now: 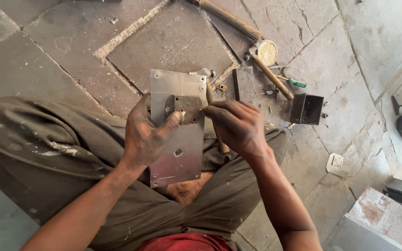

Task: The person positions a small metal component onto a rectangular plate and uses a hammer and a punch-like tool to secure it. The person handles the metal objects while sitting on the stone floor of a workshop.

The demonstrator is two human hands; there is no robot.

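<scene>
Head view. A seated person held a rectangular sheet-metal plate [177, 139] above the lap, its long side running away from the body, with a small dark lock plate [185, 108] laid flat on its upper half. The left hand [146, 135] gripped the sheet's left edge; its thumb [173, 123] reached across the face and pressed on the lower left part of the lock plate, the remaining fingers being hidden behind the sheet. The right hand [238, 125] stood at the sheet's right edge, its fingers pinched narrowly together at the right rim of the lock plate; whether a small fastener sat between the fingertips could not be told. A round hole [178, 152] in the sheet lay below the lock plate, just beside the left thumb's base and clear of both hands.

To judge from the pose, the step was seating the lock plate squarely; it would go best with the thumb kept firm so the piece could not slide, and with its edges held parallel to the sheet's edges.

On the stone floor [61, 51] beyond lay a wooden-handled hammer [271, 74], a green-handled screwdriver [294, 82] and an open metal box [307, 109].
</scene>
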